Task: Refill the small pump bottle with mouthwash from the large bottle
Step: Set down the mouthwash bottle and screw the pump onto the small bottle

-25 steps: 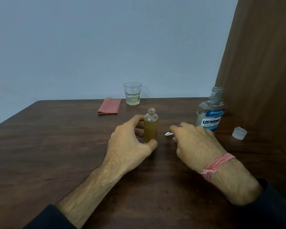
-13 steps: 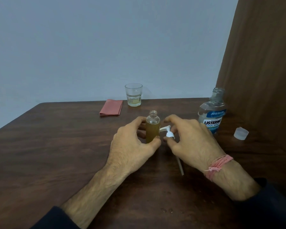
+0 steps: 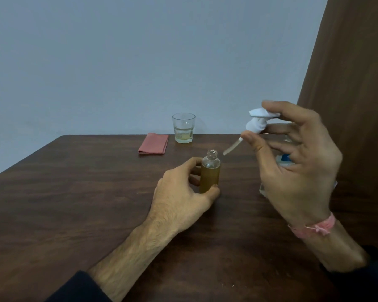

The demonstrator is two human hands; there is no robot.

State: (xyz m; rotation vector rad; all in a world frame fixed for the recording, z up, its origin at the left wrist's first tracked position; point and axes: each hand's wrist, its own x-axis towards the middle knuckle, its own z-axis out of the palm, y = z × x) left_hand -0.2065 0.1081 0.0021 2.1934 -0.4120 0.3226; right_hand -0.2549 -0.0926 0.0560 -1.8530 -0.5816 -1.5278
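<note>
A small clear bottle [image 3: 210,173] stands upright on the dark wooden table [image 3: 74,203], its neck uncapped and amber liquid filling it to the shoulder. My left hand [image 3: 181,199] is wrapped around its lower part. My right hand [image 3: 297,162] is raised above and to the right of it, pinching the white pump head [image 3: 256,122]. The pump's tube [image 3: 231,148] slants down-left, its tip just right of the bottle's mouth. The large mouthwash bottle [image 3: 284,160] is mostly hidden behind my right hand; only a bit of blue label shows.
A glass tumbler [image 3: 183,128] with a little pale liquid stands at the table's far edge. A folded pink cloth [image 3: 153,143] lies left of it. A brown panel [image 3: 354,83] rises along the right side.
My right hand picked the pump head up from the table beside the small bottle and lifted it up and to the right. The left hand kept its hold on the bottle.
</note>
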